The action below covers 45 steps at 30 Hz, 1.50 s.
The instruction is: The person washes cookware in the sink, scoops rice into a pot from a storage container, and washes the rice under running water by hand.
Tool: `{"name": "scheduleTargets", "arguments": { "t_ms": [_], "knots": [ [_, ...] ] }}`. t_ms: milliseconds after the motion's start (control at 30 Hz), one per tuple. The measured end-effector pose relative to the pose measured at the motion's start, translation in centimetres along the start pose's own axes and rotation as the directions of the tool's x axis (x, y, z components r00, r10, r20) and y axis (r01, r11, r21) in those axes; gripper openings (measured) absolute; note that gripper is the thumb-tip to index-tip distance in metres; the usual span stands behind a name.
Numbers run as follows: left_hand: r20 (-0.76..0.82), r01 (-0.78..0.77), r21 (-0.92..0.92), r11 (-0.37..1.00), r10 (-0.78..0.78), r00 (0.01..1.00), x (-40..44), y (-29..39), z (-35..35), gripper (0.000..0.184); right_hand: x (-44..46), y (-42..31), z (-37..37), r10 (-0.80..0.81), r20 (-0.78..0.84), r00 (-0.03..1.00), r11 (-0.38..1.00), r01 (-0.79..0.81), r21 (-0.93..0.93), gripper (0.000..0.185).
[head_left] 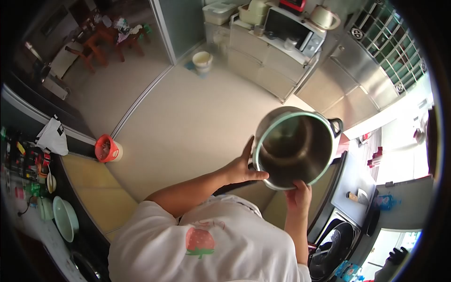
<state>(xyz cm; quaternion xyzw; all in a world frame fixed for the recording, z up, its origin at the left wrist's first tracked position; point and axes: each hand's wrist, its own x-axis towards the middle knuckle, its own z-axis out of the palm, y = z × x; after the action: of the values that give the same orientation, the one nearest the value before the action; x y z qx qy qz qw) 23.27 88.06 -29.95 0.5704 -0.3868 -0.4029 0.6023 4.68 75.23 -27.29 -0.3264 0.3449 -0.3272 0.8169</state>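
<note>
At 1 o'clock from your chest, the stainless-steel stockpot (293, 145) is held up, with its mouth tilted toward you. Your left hand (242, 170) clamps its lower left side, thumb by the rim; your right hand (298, 196) pinches the near rim. I judge this step as holding and turning the pot; any next move calls for both grips firm. Please mind the worktop (353, 181) at 2 o'clock and the wok (339, 242) at 3. More room is over the floor (188, 113), toward 11 o'clock.
</note>
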Motion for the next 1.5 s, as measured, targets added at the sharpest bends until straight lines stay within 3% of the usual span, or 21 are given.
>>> {"name": "scheduleTargets", "arguments": {
  "t_ms": [33, 100, 200, 333, 433, 500, 567, 633, 733, 767, 833, 967, 1033, 1100, 1133, 1167, 1233, 1267, 1300, 1367, 1500],
  "knots": [
    [-0.014, -0.141, 0.149, 0.979, 0.145, 0.989, 0.7, -0.3, -1.8, 0.115, 1.4, 1.3, 1.9, 0.035, 0.020, 0.999, 0.999, -0.034, -0.023, 0.042],
    [-0.089, 0.122, -0.226, 0.966, -0.145, 0.985, 1.3, -1.0, -6.1, 0.101, 3.8, 3.9, 6.1, 0.089, -0.027, 0.996, 0.986, -0.092, -0.141, 0.040],
    [-0.255, 0.242, -0.248, 0.938, -0.304, 0.918, 2.4, -0.9, -11.8, 0.050, 7.5, 7.3, 10.2, 0.146, -0.045, 0.988, 0.926, -0.152, -0.345, 0.037],
    [-0.411, 0.359, -0.280, 0.890, -0.449, 0.793, 4.9, -4.1, -18.6, 0.019, 14.2, 6.6, 12.0, 0.343, 0.297, 0.891, 0.718, -0.045, -0.694, 0.053],
    [-0.231, 0.466, -0.655, 0.595, -0.745, 0.626, 6.9, -6.5, -24.5, 0.027, 22.5, 7.8, 6.4, 0.471, 0.337, 0.815, 0.434, 0.118, -0.893, 0.043],
    [-0.240, 0.378, -0.788, 0.486, -0.807, 0.539, 7.4, -11.3, -28.4, 0.036, 25.7, 9.0, 4.2, 0.464, 0.010, 0.886, 0.048, -0.013, -0.999, 0.039],
    [-0.224, 0.287, -0.852, 0.438, -0.801, 0.556, 7.1, -14.2, -33.2, 0.037, 28.6, 9.8, 6.8, 0.590, -0.014, 0.807, -0.045, 0.015, -0.999, 0.041],
    [-0.381, 0.169, -0.873, 0.458, -0.855, 0.351, 4.9, -16.5, -36.4, 0.037, 30.7, 10.7, 9.3, 0.701, -0.051, 0.711, -0.135, 0.062, -0.989, 0.044],
    [-0.598, 0.091, -0.779, 0.621, -0.778, 0.191, 4.9, -13.1, -40.7, 0.035, 41.1, 14.6, 11.3, 0.629, 0.329, 0.704, -0.014, 0.434, -0.901, 0.046],
    [-0.644, 0.050, -0.752, 0.657, -0.749, 0.155, 5.1, -12.2, -42.1, 0.034, 43.5, 12.3, 16.4, 0.715, -0.045, 0.697, 0.142, -0.208, -0.968, 0.048],
    [-0.666, -0.031, -0.737, 0.675, -0.718, 0.202, 3.0, -12.6, -44.6, 0.034, 48.0, 10.5, 23.7, 0.781, -0.137, 0.609, 0.002, -0.222, -0.975, 0.047],
    [-0.580, -0.254, -0.781, 0.571, -0.813, -0.043, 4.9, -12.4, -48.7, 0.036, 57.4, 10.5, 33.5, 0.869, -0.178, 0.463, -0.137, -0.120, -0.983, 0.054],
    [-0.561, -0.291, -0.796, 0.530, -0.827, 0.029, 6.8, -13.7, -51.2, 0.035, 63.2, 12.2, 37.8, 0.929, -0.140, 0.341, -0.051, -0.258, -0.965, 0.053],
    [-0.584, -0.298, -0.797, 0.526, -0.797, 0.155, 9.5, -12.4, -53.9, 0.033, 66.9, 13.1, 45.0, 0.931, -0.152, 0.333, -0.159, -0.007, -0.987, 0.060],
    [-0.682, -0.218, -0.726, 0.652, -0.724, 0.104, 12.1, -11.8, -55.0, 0.031, 68.1, 13.7, 47.7, 0.926, -0.150, 0.345, -0.237, 0.225, -0.945, 0.057],
    [-0.614, -0.281, -0.761, 0.585, -0.789, 0.020, 14.6, -13.4, -57.9, 0.031, 70.5, 15.8, 48.5, 0.923, 0.017, 0.384, -0.250, 0.634, -0.732, 0.053],
    [-0.636, -0.168, -0.766, 0.620, -0.770, 0.056, 19.5, -14.1, -62.9, 0.032, 74.0, 18.2, 51.5, 0.777, 0.269, 0.569, -0.405, 0.779, -0.479, 0.051],
    [-0.618, -0.118, -0.785, 0.609, -0.782, 0.079, 22.0, -13.7, -65.1, 0.032, 75.2, 18.0, 54.4, 0.709, 0.300, 0.638, -0.436, 0.731, -0.525, 0.051],
    [-0.606, -0.065, -0.796, 0.602, -0.789, 0.106, 25.0, -13.0, -67.8, 0.033, 77.9, 18.5, 54.9, 0.644, 0.452, 0.617, -0.322, 0.754, -0.572, 0.046],
    [-0.602, 0.046, -0.786, 0.616, -0.780, 0.174, 30.1, -12.7, -73.5, 0.035, 83.2, 18.5, 58.8, 0.637, 0.414, 0.650, -0.073, 0.587, -0.807, 0.038],
    [-0.691, 0.221, -0.615, 0.757, -0.652, 0.311, 42.4, -6.2, -81.5, 0.033, 92.3, 17.1, 65.2, 0.212, 0.610, 0.764, -0.081, 0.636, -0.767, 0.026]
  ]
}}
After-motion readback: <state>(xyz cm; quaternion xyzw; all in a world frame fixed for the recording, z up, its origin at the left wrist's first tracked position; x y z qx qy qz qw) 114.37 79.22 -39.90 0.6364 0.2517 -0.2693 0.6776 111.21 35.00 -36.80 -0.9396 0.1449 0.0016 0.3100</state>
